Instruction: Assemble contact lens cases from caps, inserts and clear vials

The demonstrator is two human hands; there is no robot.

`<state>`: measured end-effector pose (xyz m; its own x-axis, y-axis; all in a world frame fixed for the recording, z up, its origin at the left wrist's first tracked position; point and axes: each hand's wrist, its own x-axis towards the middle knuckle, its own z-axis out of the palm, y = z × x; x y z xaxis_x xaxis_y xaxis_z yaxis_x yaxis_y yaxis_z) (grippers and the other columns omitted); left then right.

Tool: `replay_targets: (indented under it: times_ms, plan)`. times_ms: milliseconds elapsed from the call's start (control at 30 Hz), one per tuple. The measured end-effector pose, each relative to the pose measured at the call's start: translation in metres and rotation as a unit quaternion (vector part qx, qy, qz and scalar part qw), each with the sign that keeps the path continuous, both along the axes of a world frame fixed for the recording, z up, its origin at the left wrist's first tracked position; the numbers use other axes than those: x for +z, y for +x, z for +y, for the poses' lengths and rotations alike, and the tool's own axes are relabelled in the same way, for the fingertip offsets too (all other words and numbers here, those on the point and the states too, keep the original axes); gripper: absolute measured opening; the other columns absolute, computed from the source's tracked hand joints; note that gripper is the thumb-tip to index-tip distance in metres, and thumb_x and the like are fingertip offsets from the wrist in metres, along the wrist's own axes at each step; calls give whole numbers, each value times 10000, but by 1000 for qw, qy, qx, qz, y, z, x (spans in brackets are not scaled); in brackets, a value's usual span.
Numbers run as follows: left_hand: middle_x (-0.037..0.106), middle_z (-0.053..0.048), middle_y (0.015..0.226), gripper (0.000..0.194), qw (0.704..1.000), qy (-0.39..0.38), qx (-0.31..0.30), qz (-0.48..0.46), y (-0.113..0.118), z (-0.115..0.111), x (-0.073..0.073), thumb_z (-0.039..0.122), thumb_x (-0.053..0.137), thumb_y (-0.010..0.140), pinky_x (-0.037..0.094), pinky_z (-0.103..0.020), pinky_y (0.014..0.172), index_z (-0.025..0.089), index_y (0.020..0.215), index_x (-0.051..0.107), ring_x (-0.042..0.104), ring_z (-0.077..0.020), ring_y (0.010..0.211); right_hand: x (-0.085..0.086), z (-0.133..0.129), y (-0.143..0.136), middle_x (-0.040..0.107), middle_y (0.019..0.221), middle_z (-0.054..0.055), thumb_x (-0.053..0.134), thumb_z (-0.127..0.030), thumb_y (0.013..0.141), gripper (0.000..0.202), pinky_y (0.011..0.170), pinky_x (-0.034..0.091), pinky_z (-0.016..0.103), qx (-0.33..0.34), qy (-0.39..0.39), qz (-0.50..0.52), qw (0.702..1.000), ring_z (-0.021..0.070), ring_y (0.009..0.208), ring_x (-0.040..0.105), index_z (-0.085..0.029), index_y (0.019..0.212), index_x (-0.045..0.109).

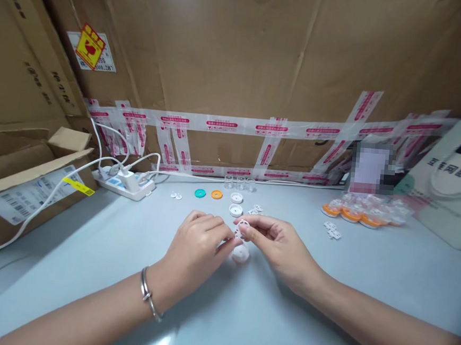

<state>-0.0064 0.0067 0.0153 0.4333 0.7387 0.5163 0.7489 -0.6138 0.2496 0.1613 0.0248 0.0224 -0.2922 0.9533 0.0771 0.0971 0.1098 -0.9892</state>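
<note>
Between the fingertips of both hands is a small white disc with dark holes or marks. My right hand pinches it between thumb and fingers. From the other side my left hand, a silver bracelet on its wrist, has thumb and fingers closed at the disc's left edge. Just below, a round white piece with an orange tint at its lower edge rests on the table. Beyond the hands lie two white ring-shaped caps, a teal ring, an orange ring and patterned white pieces.
Several clear cups stand at the back. To the right are orange-based clear pieces, more patterned white pieces and a printed bag. A power strip and an open cardboard box sit left. Big cardboard walls the back.
</note>
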Motion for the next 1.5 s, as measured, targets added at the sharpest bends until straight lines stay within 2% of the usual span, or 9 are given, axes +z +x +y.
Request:
replay_targets:
  times_ms: [133,300,600,667,833,933,1033,1267,1500]
  plan:
    - [670,-16,757,176,975,-152,-31,-159,-1,5,5,325,562,812,409,-280,707,188,755,658,584,-152,717,-2,4,3,664,824,16,652,-364,701,196,766,450,296,4,-17,38,999,165,809,589,-195,801,656]
    - [698,-37,776,211,871,-367,-69,-318,-3,13,9,332,565,798,458,-267,709,168,765,694,621,-169,760,-3,7,6,642,757,9,660,-338,714,211,742,453,286,10,-26,76,997,141,734,582,-196,860,610]
    - [657,-44,734,187,696,-523,-160,-465,0,12,0,314,624,764,468,-277,739,137,727,675,613,-146,731,-2,3,1,623,727,-3,684,-350,680,191,726,454,287,8,-9,86,996,138,712,574,-200,788,633]
    - [633,-33,707,174,673,-538,-175,-477,-1,14,-2,296,635,757,465,-267,726,133,703,661,602,-134,706,1,5,1,639,768,-2,684,-358,675,199,744,447,292,18,-6,73,997,142,742,581,-204,794,641]
    - [601,-17,733,151,688,-496,-141,-510,-6,21,-4,290,623,775,425,-210,693,147,735,650,552,-94,704,13,39,32,654,854,19,616,-412,725,288,720,432,296,-28,64,-33,997,157,788,575,-215,934,631]
    - [600,-27,768,174,714,-464,-105,-514,-9,26,-5,321,620,772,421,-228,717,150,749,646,545,-105,734,11,70,62,644,773,24,584,-455,726,275,700,420,306,-36,114,-218,969,160,723,562,-197,801,641]
    - [599,-37,781,204,726,-459,-87,-505,-11,29,-6,349,630,757,423,-243,722,146,760,641,542,-116,741,-1,87,80,621,634,15,663,-430,638,239,619,401,309,-5,98,-276,956,164,616,534,-195,677,659]
    - [600,-29,765,204,733,-462,-88,-491,-13,28,-7,350,626,760,409,-241,724,147,745,640,537,-111,733,-26,85,68,598,652,-14,676,-386,613,242,576,375,270,16,82,-283,955,135,589,501,-216,786,685]
    - [608,-16,769,184,740,-450,-86,-492,-13,28,-6,336,618,775,400,-234,727,154,757,642,542,-101,745,-19,87,73,597,587,-4,681,-397,627,238,525,389,262,18,37,-225,973,122,530,520,-175,696,627]
